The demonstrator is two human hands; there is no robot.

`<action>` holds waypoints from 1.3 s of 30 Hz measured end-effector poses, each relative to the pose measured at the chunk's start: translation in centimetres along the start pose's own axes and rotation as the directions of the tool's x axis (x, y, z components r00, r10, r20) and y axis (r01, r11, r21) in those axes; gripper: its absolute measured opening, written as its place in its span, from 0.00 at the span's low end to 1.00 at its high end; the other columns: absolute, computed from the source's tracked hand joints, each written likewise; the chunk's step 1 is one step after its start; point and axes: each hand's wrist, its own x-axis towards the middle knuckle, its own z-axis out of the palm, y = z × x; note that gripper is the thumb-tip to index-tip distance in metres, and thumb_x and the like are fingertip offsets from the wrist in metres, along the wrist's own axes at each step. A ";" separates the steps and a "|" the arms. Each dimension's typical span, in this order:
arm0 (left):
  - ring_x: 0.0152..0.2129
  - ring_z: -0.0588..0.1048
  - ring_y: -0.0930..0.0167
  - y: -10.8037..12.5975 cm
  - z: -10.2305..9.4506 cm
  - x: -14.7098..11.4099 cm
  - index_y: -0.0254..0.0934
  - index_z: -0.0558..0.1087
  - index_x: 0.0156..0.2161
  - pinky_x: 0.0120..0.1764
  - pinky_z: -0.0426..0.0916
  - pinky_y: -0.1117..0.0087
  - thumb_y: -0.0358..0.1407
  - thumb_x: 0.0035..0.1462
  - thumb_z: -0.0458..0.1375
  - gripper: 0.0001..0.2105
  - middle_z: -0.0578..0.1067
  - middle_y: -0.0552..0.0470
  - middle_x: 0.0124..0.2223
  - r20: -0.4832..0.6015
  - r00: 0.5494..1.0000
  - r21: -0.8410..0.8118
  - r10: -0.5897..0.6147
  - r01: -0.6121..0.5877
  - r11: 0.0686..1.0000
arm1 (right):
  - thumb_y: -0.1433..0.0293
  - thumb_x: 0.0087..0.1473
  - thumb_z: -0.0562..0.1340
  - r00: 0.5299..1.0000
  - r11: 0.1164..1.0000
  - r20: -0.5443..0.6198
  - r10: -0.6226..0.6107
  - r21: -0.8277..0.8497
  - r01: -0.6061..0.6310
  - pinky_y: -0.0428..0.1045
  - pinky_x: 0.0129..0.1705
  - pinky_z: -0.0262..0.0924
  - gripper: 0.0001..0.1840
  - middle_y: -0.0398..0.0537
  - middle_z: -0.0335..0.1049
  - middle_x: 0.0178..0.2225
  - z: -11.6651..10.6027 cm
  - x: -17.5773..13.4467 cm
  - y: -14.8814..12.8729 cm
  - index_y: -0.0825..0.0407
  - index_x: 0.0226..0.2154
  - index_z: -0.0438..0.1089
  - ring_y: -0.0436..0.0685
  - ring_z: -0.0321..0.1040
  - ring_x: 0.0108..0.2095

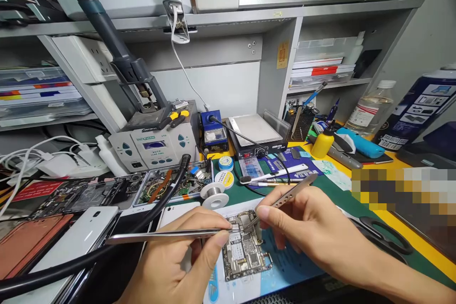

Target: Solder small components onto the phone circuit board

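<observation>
A phone circuit board (245, 252) lies on a blue and white mat (281, 270) near the front edge. My left hand (178, 261) grips a long metal tool (160, 235) that runs level, its tip reaching the board's upper edge. My right hand (306, 230) pinches silver tweezers (285, 195) whose points come down onto the top of the board. Both tips meet close together at the same spot on the board.
A hot-air station (155, 145) with a black hose (117, 242), a blue soldering station (213, 134), a solder spool (214, 195), opened phones (85, 194), a white phone back (80, 237), a yellow bottle (322, 143), scissors (386, 237) and a clear bottle (370, 109) crowd the bench.
</observation>
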 end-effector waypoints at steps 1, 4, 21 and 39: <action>0.38 0.80 0.73 0.0 0.0 0.0 0.52 0.74 0.45 0.28 0.72 0.80 0.31 0.62 0.57 0.11 0.81 0.63 0.39 0.004 1.000 0.000 -0.001 0.001 1.000 | 0.59 0.61 0.62 1.000 1.000 0.001 -0.001 -0.004 0.001 0.44 0.21 0.49 0.15 0.37 0.64 0.19 0.0 0.0 0.1 0.53 0.30 0.72 0.47 0.56 0.20; 0.37 0.80 0.73 0.1 0.1 -0.1 0.51 0.74 0.44 0.26 0.71 0.79 0.32 0.62 0.56 0.10 0.80 0.63 0.38 0.017 1.000 -0.004 0.005 -0.005 1.000 | 0.59 0.61 0.61 1.000 1.000 0.009 -0.003 -0.019 0.003 0.44 0.20 0.48 0.15 0.37 0.65 0.19 0.0 0.0 0.2 0.52 0.30 0.72 0.47 0.54 0.19; 0.40 0.80 0.72 -0.1 0.0 0.2 0.51 0.73 0.45 0.23 0.68 0.78 0.31 0.63 0.55 0.10 0.80 0.62 0.39 0.032 0.999 0.040 0.043 -0.045 0.998 | 0.58 0.64 0.58 0.998 0.998 0.039 -0.049 -0.040 0.051 0.46 0.26 0.54 0.16 0.42 0.68 0.28 0.2 -0.2 0.4 0.51 0.31 0.71 0.51 0.60 0.27; 0.39 0.81 0.70 0.0 0.1 0.4 0.49 0.75 0.43 0.22 0.68 0.77 0.32 0.63 0.55 0.09 0.81 0.59 0.37 0.035 0.999 0.013 0.017 -0.017 1.000 | 0.54 0.63 0.57 0.999 0.995 0.030 -0.041 -0.086 0.043 0.47 0.28 0.55 0.19 0.43 0.67 0.29 0.3 -0.6 0.4 0.50 0.31 0.71 0.52 0.61 0.28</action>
